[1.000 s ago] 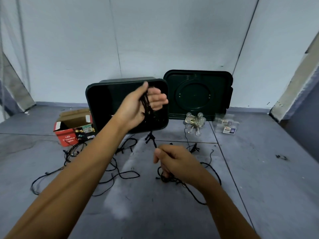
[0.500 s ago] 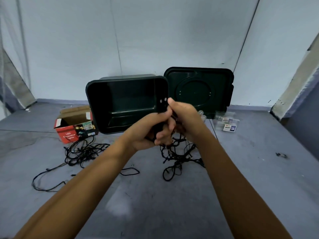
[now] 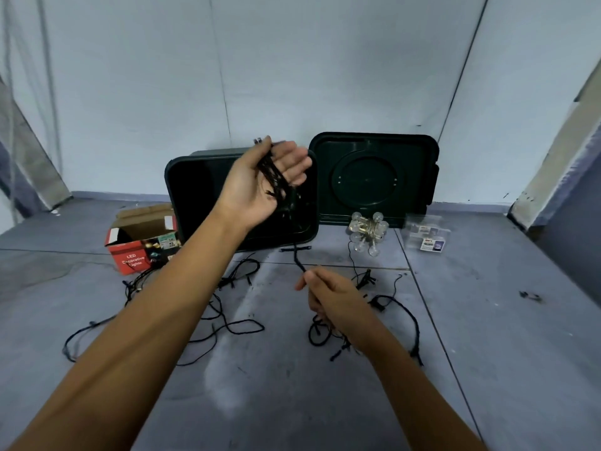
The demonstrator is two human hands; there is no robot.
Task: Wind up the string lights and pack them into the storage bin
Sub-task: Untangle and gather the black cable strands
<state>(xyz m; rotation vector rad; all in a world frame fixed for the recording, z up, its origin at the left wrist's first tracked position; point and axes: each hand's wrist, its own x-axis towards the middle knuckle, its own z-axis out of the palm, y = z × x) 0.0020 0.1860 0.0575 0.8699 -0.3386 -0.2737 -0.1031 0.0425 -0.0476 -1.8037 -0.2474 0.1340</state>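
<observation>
My left hand [image 3: 260, 183] is raised palm up in front of the dark green storage bin [image 3: 192, 196], which lies on its side with its mouth toward me. Several wound loops of the black string lights [image 3: 276, 180] lie across that palm between thumb and fingers. From the bundle a strand drops to my right hand [image 3: 331, 297], which pinches it low above the floor. The loose remainder of the black string lights sprawls over the grey floor around both arms.
The bin's lid [image 3: 370, 180] leans against the wall to the right. A bundle of clear globe lights [image 3: 367, 234] and a clear plastic packet [image 3: 426, 237] lie in front of it. An open red LED-lights carton [image 3: 143, 242] sits to the left.
Half a second ago both hands met at the bundle in front of the bin. My left hand has since lifted with the loops, and my right hand has dropped down along the strand.
</observation>
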